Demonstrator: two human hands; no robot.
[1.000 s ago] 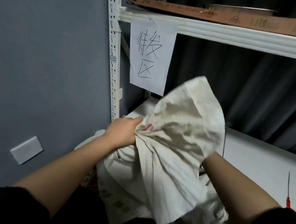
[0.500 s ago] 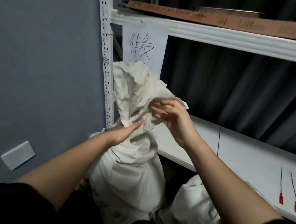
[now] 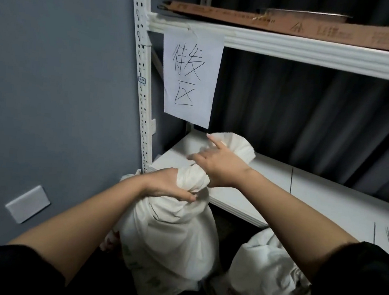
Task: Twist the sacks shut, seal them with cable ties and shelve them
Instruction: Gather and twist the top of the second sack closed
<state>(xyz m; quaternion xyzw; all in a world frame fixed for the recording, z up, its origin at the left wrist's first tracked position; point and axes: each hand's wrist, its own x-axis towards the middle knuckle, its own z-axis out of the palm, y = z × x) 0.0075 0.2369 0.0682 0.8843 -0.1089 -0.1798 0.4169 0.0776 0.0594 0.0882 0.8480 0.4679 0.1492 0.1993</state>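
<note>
Clearly the twisting step is in hand: the left hand (image 3: 169, 187) clamps the gathered neck of the white woven sack (image 3: 170, 235), which stands below the front left corner of the white metal shelf (image 3: 326, 195). Above it, the right hand (image 3: 220, 165) wraps the bunched top with its forefinger loose. Beside it, a second white sack (image 3: 269, 273) waits. Next, I judge, one hand must hold the twist while the other fetches thin cable ties (image 3: 387, 239) lying at the shelf's right front edge.
</note>
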